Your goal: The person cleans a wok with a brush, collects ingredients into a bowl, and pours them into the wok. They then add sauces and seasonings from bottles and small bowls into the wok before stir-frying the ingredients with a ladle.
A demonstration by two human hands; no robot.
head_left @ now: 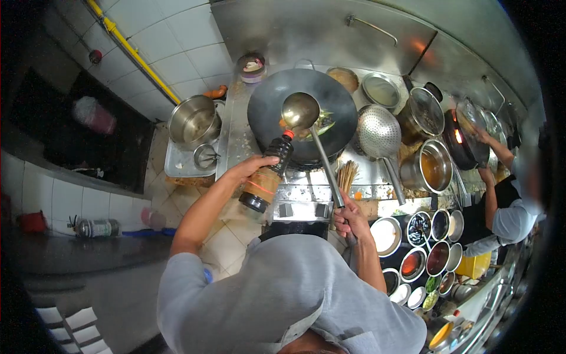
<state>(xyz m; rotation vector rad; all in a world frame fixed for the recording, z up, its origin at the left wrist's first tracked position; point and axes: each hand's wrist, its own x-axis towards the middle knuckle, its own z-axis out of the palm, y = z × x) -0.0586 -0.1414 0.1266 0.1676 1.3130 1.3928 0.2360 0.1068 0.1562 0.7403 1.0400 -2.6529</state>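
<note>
My left hand point(252, 169) is wrapped around a dark sauce bottle point(277, 154) with a red top and a pale label. The bottle is tilted, its red top up against the near side of the ladle bowl. My right hand point(352, 220) grips the long handle of a metal ladle point(300, 111), whose bowl hangs over the black wok point(263, 109). Inside the wok, partly hidden by the ladle, lie green and orange food pieces point(323, 124). Whether liquid is leaving the bottle, I cannot tell.
A perforated strainer point(379, 131) rests right of the wok, near a bamboo brush point(346, 175). Several seasoning bowls point(386, 236) stand at my right. A steel pot point(193, 122) sits on the left. At the far right, a co-worker point(501, 200) handles another wok point(466, 141).
</note>
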